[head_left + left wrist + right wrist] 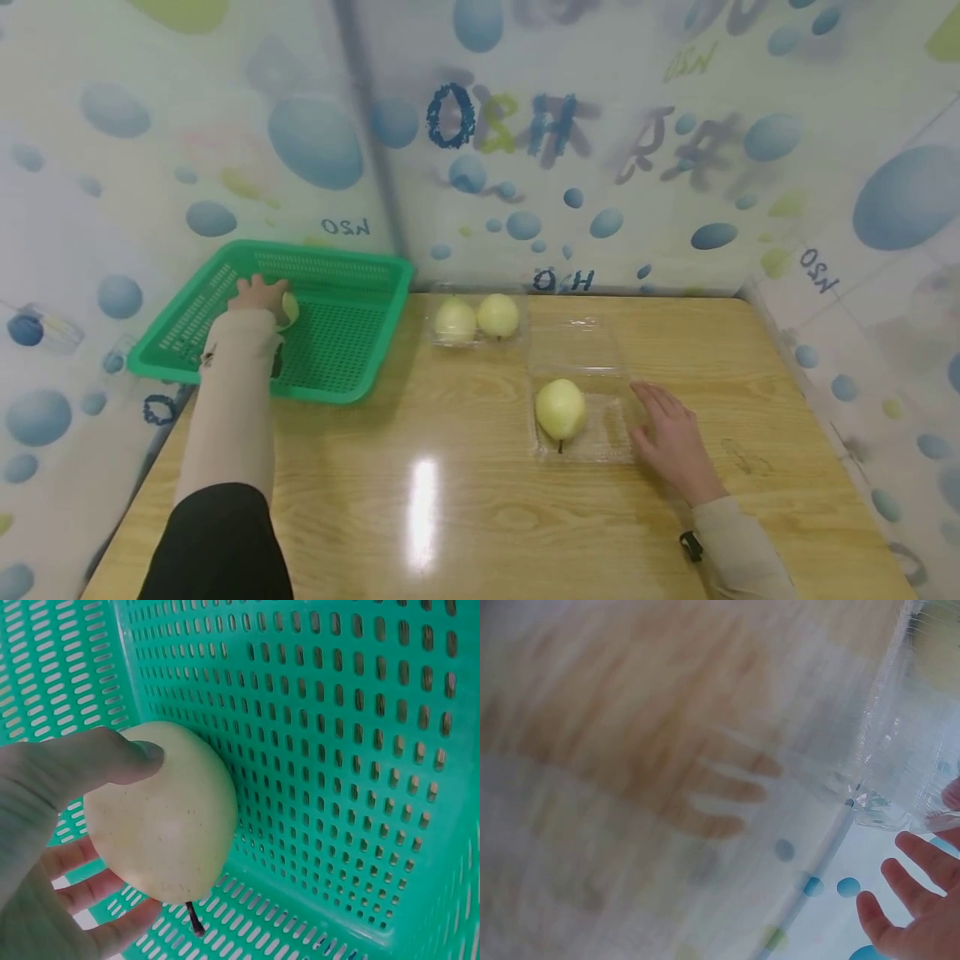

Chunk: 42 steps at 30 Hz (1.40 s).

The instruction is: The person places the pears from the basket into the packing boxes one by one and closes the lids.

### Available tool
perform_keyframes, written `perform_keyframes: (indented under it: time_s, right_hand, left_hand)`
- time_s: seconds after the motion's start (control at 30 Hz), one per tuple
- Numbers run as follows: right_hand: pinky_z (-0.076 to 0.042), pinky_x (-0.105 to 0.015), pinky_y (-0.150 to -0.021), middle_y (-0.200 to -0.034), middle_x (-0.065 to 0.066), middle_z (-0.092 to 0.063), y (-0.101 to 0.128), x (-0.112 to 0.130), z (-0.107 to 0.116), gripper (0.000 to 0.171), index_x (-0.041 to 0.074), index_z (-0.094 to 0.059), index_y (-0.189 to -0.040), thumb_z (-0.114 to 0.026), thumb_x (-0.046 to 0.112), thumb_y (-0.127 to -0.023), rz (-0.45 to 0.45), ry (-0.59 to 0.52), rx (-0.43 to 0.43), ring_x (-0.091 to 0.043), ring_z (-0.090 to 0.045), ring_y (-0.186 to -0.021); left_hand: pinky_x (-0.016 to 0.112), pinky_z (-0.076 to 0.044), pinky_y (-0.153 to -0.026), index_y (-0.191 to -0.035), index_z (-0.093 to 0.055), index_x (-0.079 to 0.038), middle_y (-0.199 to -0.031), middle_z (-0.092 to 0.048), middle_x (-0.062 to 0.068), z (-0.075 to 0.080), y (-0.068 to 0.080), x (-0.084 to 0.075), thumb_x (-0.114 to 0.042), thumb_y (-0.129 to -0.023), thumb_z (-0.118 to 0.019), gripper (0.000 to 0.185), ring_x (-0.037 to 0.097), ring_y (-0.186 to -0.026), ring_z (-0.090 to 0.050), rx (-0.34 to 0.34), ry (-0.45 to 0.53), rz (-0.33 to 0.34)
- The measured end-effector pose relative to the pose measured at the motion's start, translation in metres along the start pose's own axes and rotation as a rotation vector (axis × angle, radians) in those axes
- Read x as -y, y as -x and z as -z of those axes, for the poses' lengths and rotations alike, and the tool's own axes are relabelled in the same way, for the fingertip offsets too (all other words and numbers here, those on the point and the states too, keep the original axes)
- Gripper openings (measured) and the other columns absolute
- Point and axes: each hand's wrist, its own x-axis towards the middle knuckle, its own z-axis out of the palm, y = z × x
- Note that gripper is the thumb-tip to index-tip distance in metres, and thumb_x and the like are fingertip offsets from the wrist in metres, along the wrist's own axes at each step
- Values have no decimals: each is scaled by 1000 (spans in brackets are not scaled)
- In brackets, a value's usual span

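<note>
My left hand (257, 293) reaches into the green basket (225, 267) and grips a pale yellow pear (161, 817) with thumb and fingers, low over the basket's perforated floor (330, 735). My right hand (671, 433) lies flat and open on the wooden table (465, 517), touching the right edge of an opened clear plastic tray (607, 429) that holds one pear (559, 408). Its fingers (915, 885) show spread beside the clear plastic (900, 765) in the right wrist view. A second clear tray (435, 337) with two pears (477, 318) sits at the back.
The basket hangs partly over the table's far left corner. Walls with a blue bubble pattern (525, 167) close in the table at the back and on both sides. The front of the tabletop is glossy, with a light glare (423, 508).
</note>
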Motion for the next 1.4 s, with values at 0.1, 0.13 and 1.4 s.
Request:
perform_keyframes:
  time_s: [0.1, 0.13, 1.4]
  right_hand:
    - [-40, -67, -86, -131, -28, -51, 0, 1, 1, 60, -6, -49, -133, -61, -4, -75, -5, 1, 5, -48, -46, -118]
    - [-40, -67, -86, -131, -28, -51, -1, 1, 1, 60, -7, -49, -134, -61, -4, -75, -7, 0, 9, -48, -46, -118]
    - [-43, -64, -88, -128, -30, -52, -1, -1, 0, 58, -12, -49, -131, -62, -6, -74, 51, -41, -13, -49, -49, -114]
  left_hand:
    - [79, -32, -84, -137, -33, 1, -129, -19, 46, -1, 3, -2, -2, -84, -65, 63, 67, -120, -14, -4, -7, -2]
    - [79, -33, -84, -138, -32, 1, -130, -20, 46, -1, 4, -2, -1, -83, -65, 64, 67, -121, -13, 0, -6, -1]
    - [79, -8, -96, -148, -19, 6, -148, 0, 39, 45, 41, -7, -34, -85, -66, 89, 59, -133, 6, 176, -6, 5]
